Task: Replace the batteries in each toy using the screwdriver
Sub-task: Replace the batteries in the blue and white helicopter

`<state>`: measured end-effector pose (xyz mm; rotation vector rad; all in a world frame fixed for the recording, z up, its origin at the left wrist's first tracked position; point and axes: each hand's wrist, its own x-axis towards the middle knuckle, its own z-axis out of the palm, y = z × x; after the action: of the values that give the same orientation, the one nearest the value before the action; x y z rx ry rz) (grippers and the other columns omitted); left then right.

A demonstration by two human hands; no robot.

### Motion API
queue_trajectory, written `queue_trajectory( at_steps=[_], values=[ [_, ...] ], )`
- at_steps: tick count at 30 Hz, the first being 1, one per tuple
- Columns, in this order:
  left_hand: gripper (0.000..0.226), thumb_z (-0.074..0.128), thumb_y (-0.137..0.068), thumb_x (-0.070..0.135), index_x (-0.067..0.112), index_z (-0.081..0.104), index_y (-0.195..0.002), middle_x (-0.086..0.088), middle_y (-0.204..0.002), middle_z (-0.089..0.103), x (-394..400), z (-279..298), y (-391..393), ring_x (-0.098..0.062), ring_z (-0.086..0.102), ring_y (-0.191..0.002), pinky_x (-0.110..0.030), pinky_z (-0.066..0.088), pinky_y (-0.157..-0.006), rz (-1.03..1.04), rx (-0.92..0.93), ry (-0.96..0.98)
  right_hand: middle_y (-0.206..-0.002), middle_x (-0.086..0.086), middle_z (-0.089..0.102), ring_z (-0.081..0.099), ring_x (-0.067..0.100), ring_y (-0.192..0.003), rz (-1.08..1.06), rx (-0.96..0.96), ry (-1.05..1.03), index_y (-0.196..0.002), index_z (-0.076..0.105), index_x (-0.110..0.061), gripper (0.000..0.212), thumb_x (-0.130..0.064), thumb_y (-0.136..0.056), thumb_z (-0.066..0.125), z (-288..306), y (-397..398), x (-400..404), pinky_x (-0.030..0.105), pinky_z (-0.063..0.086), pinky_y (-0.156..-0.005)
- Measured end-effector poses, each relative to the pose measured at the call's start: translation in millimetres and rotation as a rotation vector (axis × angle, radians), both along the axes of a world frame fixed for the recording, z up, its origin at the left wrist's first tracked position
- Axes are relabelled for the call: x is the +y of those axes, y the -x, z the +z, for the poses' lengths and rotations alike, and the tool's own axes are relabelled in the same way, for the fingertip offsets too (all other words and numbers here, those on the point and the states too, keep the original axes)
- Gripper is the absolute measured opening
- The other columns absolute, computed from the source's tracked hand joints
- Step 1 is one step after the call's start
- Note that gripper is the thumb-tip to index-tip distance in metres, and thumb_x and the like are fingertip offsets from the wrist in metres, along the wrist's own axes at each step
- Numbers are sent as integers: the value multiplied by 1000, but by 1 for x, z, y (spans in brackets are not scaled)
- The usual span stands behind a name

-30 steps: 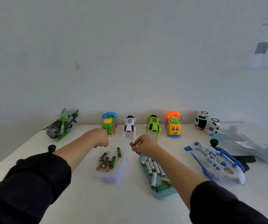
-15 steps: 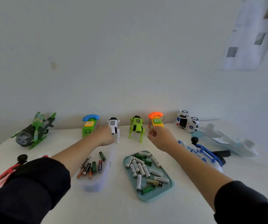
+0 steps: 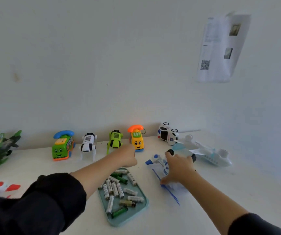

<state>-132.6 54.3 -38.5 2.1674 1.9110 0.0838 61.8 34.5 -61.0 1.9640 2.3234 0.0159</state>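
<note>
Both arms reach forward from dark sleeves pushed up to about the elbow, forearms bare. The left hand is stretched out past the middle of the view with its fingers curled under into a loose fist, knuckles up; whether it holds anything in its grip cannot be told. The right hand lies lower and to the right, palm down with the back of the hand toward the camera, thumb spread out to the left and the fingers bent forward and down, their tips hidden behind the hand.
</note>
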Motion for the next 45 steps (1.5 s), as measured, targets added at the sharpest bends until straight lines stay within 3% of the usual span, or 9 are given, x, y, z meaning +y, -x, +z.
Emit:
queue_trajectory(
  at_steps=[6,9,14,17,22,29,34,39,45],
  values=[
    [12,56,-84,14,13,46,-77,0,-69,36,7,-1,-5,-15,35,-61,-25,25,-54,67,-27,51,-130,8,45,43,27,-118,-333,609,-286,-135,28,-20,90,-65,-68,67,4,-14,3,41,45,-92],
    [28,50,-84,7,14,34,-62,-1,-63,29,5,2,-6,-14,28,-54,-25,20,-49,93,-32,54,-109,12,51,51,27,-103,-664,810,37,-136,24,-7,105,-61,-62,75,7,-33,0,41,48,-88],
    [31,50,-83,5,15,32,-60,0,-60,25,0,4,-9,-15,24,-51,-27,18,-50,104,-89,74,-110,15,59,55,34,-95,-735,1149,478,-99,52,-5,59,-47,-68,78,9,-35,4,46,46,-82],
    [21,57,-85,12,12,43,-70,-5,-64,42,-1,5,-13,-16,35,-49,-23,28,-46,142,-240,119,-80,13,59,56,25,-71,-709,1215,343,-91,52,-4,51,-40,-67,79,-1,-23,9,38,44,-60],
    [12,60,-86,19,10,55,-80,-11,-77,55,3,10,-21,-16,38,-47,-21,29,-43,321,-755,83,-90,0,57,58,18,-87,-421,1474,-251,-124,45,-4,80,-32,-61,86,-25,8,11,20,47,-71],
    [23,64,-81,26,13,48,-70,-2,-59,38,14,16,-22,-11,27,-37,-16,19,-37,580,-1322,55,-117,10,54,35,17,-108,31,1148,-681,-129,49,0,90,-24,-53,91,-70,33,5,31,33,-91],
    [24,63,-88,33,13,52,-80,0,-47,46,13,11,-24,-10,32,-39,-14,23,-35,640,-1242,41,-110,0,57,45,19,-102,-11,1067,-571,-122,58,-16,61,-54,-75,61,-71,39,8,34,38,-83],
    [21,59,-90,28,12,50,-79,-4,-58,47,15,5,-17,-11,32,-45,-13,24,-36,686,-1177,38,-103,-3,57,53,21,-95,-8,1171,-565,-113,63,-14,36,-27,-80,70,-73,40,14,41,46,-81],
    [26,58,-92,32,14,48,-77,-2,-62,44,17,2,-8,-11,34,-47,-16,26,-39,673,-1181,80,-130,0,41,32,19,-122,41,1277,-680,-106,47,-30,47,-47,-65,61,-95,35,4,48,37,-98]
  ],
)
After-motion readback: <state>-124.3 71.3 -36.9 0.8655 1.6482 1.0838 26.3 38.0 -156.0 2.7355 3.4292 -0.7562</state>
